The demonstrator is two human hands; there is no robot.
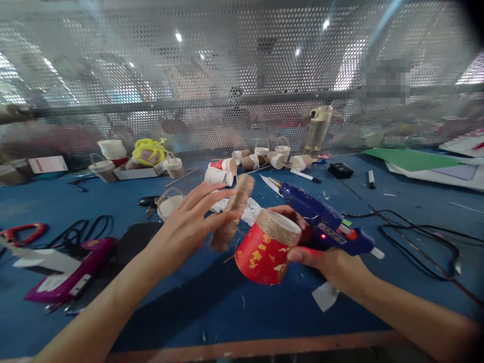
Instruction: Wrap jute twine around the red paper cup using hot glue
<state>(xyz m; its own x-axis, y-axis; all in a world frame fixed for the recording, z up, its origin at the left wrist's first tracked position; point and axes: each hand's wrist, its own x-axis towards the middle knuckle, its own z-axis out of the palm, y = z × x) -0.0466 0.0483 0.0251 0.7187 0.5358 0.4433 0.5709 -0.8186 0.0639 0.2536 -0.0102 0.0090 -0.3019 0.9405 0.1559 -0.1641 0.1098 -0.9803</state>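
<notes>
My right hand (333,267) grips a red paper cup (260,257) with gold lettering, thumb on the near side and fingers partly hidden behind. The cup is tilted, and brown twine (278,228) wraps its upper end. My left hand (192,214) has its fingers stretched out and apart beside a tilted, blurred brown roll (230,217). Fingertips overlap the roll's edge; whether they press on it is unclear. Just behind my right hand is a blue glue gun (313,206) with a red light lit and a white glue stick at its rear.
Twine-wrapped cups (253,161) and paper cups (219,176) stand or lie toward the perforated screen, near a bottle (318,131). A black phone (138,239), purple box (75,272) and red-handled scissors (26,233) lie left. Black cable (416,252) and green paper (412,160) are right.
</notes>
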